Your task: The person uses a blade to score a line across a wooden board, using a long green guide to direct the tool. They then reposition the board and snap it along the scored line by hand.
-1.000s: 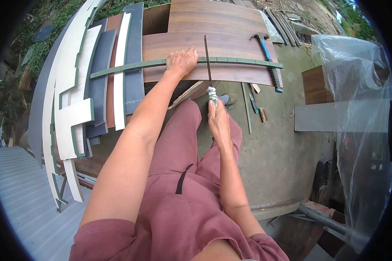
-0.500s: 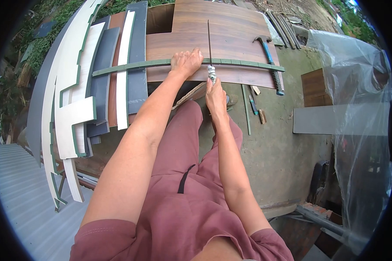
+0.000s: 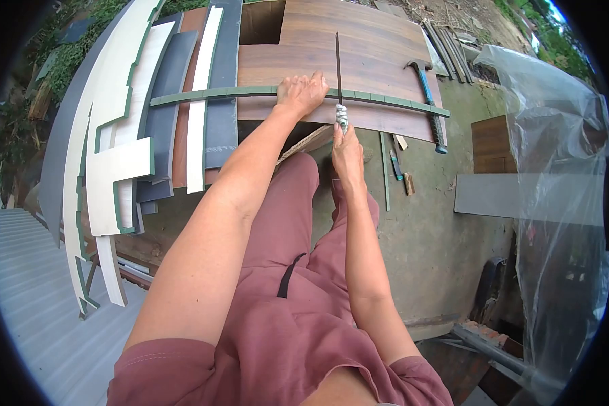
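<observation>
In the head view my left hand point(image 3: 303, 93) is closed over a long green strip point(image 3: 243, 91), pressing it to a wood-grain board point(image 3: 379, 51). Thin cross lines mark the strip along its length. My right hand point(image 3: 347, 154) grips the pale, wrapped handle of a saw point(image 3: 339, 68). Its narrow dark blade, seen edge-on, points away from me and crosses the strip just right of my left hand. Whether the teeth are inside the strip I cannot tell. A claw hammer point(image 3: 426, 95) with a blue and black handle lies on the board near the strip's right end.
White, grey and brown panels point(image 3: 159, 84) are stacked at the left, some with notched edges. On the ground lie a thin green strip point(image 3: 384, 172), a blue-handled tool point(image 3: 396, 166) and wood scraps point(image 3: 409, 184). Plastic sheeting point(image 3: 555, 122) hangs over a grey board point(image 3: 487, 195) at the right.
The view has shifted slightly, so the board, strip and both hands appear a little further right. My hands keep the same holds, with the saw still across the strip.
</observation>
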A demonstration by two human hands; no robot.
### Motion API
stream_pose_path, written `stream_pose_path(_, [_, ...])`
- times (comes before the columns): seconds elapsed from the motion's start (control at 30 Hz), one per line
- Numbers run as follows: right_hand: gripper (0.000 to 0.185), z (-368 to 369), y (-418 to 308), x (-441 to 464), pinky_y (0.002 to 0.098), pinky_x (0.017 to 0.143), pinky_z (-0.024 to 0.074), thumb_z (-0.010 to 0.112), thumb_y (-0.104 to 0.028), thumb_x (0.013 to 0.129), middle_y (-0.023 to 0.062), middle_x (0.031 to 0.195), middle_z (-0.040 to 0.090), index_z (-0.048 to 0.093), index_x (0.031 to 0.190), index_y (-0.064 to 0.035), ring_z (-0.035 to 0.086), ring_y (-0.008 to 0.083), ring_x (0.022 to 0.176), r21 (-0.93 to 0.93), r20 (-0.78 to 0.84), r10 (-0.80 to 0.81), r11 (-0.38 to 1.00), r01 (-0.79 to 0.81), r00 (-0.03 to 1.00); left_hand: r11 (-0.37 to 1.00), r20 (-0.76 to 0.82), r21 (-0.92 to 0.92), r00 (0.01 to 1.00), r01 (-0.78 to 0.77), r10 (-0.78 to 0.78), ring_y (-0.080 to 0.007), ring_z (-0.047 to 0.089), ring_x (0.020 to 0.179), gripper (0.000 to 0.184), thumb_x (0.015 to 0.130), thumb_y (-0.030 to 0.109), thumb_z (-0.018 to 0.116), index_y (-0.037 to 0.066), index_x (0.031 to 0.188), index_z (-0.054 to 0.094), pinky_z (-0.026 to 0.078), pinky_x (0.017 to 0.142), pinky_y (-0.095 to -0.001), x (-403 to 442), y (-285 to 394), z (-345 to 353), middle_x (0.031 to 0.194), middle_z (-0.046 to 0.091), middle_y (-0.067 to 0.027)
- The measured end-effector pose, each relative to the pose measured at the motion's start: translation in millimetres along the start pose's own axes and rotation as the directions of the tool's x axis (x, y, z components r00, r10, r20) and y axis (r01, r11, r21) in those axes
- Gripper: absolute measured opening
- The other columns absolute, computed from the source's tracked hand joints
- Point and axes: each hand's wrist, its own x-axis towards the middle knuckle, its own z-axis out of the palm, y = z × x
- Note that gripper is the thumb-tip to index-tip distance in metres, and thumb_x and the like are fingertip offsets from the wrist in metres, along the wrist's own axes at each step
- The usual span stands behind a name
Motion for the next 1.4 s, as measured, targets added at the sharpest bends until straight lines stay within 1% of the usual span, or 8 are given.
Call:
stream_pose_path(0.3, [0.038,1,9,-60,0.0504,0.073,0.0405,0.036,-0.035,0.096,0.0292,0.092,0.057,0.048,0.105,-0.0002,0.052,0.0480,0.090,-0.003,0.078,0.140,0.990,-0.140,0.987,0.999,0.005,-0.043,1.000,0.001,-0.001,-0.0383,0.063,0.079,0.033,0.090,0.032,0.034,0.014,0.100,0.059,0.049,0.074,-0.0477,-4,-3,5,0.082,0.065,-0.0200])
stream_pose_path(0.37, [0.033,-4,8,-65,0.0532,0.070,0.0410,0.039,-0.032,0.095,0.0293,0.086,0.059,0.048,0.106,-0.0024,0.055,0.0472,0.084,0.018,0.023,0.064,0.998,-0.065,0.998,0.999,-0.012,-0.035,1.000,-0.024,0.024,-0.0385,0.063,0.079,0.033,0.090,0.032,0.034,0.014,0.101,0.059,0.048,0.074,-0.0481,-2,-3,4,0.083,0.065,-0.0201])
stream_pose_path(0.6, [0.035,-8,-12,13,0.0529,0.071,0.0417,0.038,-0.034,0.095,0.0290,0.086,0.060,0.048,0.105,-0.0018,0.055,0.0478,0.085,-0.001,0.099,0.053,0.999,-0.053,0.994,1.000,-0.013,-0.008,1.000,-0.003,0.003,-0.0381,0.063,0.078,0.033,0.090,0.032,0.034,0.013,0.100,0.059,0.049,0.073,-0.0482,0,-1,-1,0.081,0.065,-0.0199])
stream_pose_path(0.73, [0.034,-10,-1,-41,0.0529,0.072,0.0417,0.038,-0.033,0.095,0.0287,0.087,0.060,0.048,0.105,-0.0018,0.055,0.0476,0.086,-0.082,0.115,0.109,0.992,-0.100,0.987,1.000,0.026,-0.010,1.000,0.002,-0.001,-0.0375,0.063,0.079,0.034,0.090,0.033,0.033,0.013,0.100,0.059,0.049,0.073,-0.0476,-1,0,-3,0.082,0.065,-0.0198])
stream_pose_path(0.9, [0.034,-17,7,-71,0.0529,0.072,0.0417,0.039,-0.033,0.095,0.0281,0.089,0.060,0.048,0.106,-0.0019,0.055,0.0476,0.088,0.003,0.081,0.077,0.997,-0.077,0.994,0.999,-0.020,-0.028,1.000,-0.022,0.022,-0.0371,0.063,0.080,0.034,0.090,0.033,0.032,0.014,0.100,0.058,0.049,0.074,-0.0471,-4,-2,2,0.083,0.065,-0.0195])
stream_pose_path(0.97, [0.034,-19,1,-41,0.0529,0.072,0.0416,0.039,-0.033,0.095,0.0280,0.089,0.060,0.048,0.105,-0.0014,0.055,0.0478,0.087,-0.027,0.103,0.125,0.992,-0.123,0.987,1.000,0.001,-0.019,1.000,-0.001,0.001,-0.0369,0.063,0.080,0.034,0.090,0.033,0.032,0.014,0.100,0.058,0.048,0.075,-0.0474,-3,0,1,0.084,0.065,-0.0194])
stream_pose_path(1.13, [0.037,-10,-10,5,0.0526,0.071,0.0415,0.037,-0.035,0.095,0.0274,0.087,0.060,0.048,0.102,0.0000,0.055,0.0473,0.086,-0.070,0.071,0.010,0.998,-0.005,0.997,1.000,-0.012,-0.002,1.000,0.003,-0.003,-0.0377,0.063,0.079,0.034,0.090,0.033,0.032,0.014,0.101,0.059,0.049,0.074,-0.0480,-3,0,-2,0.082,0.065,-0.0198])
stream_pose_path(1.4, [0.032,-17,21,-90,0.0522,0.071,0.0409,0.038,-0.033,0.095,0.0272,0.085,0.060,0.048,0.104,-0.0041,0.055,0.0467,0.084,0.038,0.126,0.125,0.991,-0.131,0.984,1.000,0.005,-0.019,1.000,0.000,0.000,-0.0386,0.063,0.077,0.034,0.090,0.032,0.033,0.015,0.103,0.059,0.049,0.072,-0.0483,-4,-1,2,0.080,0.065,-0.0200])
